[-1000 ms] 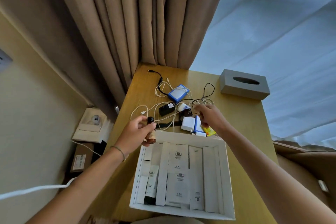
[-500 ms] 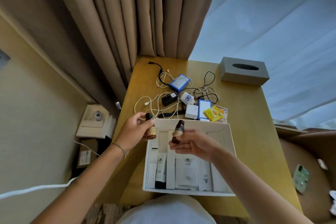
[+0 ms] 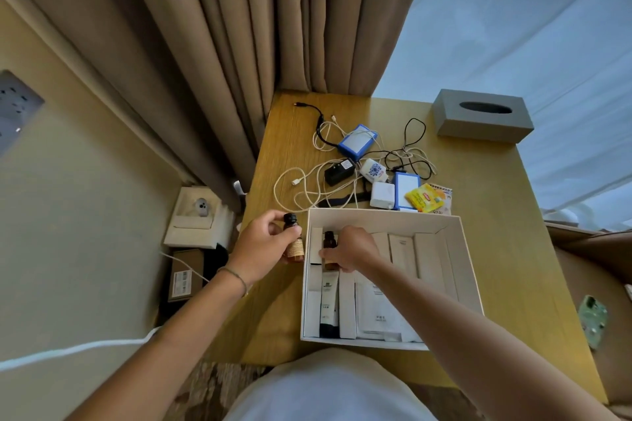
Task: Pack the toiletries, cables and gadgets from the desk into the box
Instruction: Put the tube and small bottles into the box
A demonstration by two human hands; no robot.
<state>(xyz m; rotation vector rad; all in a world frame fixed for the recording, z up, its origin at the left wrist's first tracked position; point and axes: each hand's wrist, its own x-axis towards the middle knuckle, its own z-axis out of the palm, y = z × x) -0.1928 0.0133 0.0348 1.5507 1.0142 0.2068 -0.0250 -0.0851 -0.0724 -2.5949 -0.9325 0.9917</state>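
Observation:
A white open box point(image 3: 458, 249) stands on the wooden desk point(image 3: 506, 249), with white toiletry packets and a tube point(image 3: 329, 304) lying in it. My left hand point(image 3: 261, 243) grips a small amber bottle point(image 3: 294, 246) with a black cap, just left of the box's left wall. My right hand point(image 3: 352, 249) holds a second amber bottle point(image 3: 330, 244) upright inside the box, at its far left corner. Behind the box lie white cables point(image 3: 307, 188), a black adapter point(image 3: 338, 171), two blue-edged gadgets point(image 3: 357, 142), a white charger point(image 3: 382, 195) and yellow sachets point(image 3: 425, 196).
A grey tissue box point(image 3: 482, 114) sits at the desk's back right. Brown curtains point(image 3: 239, 44) hang behind the desk. Small boxes point(image 3: 195, 219) lie on the floor to the left, between desk and wall.
My right hand picked a second bottle from among the gadgets, brought it over the box, and has lowered it into the box's far left corner. My left hand stayed beside the box.

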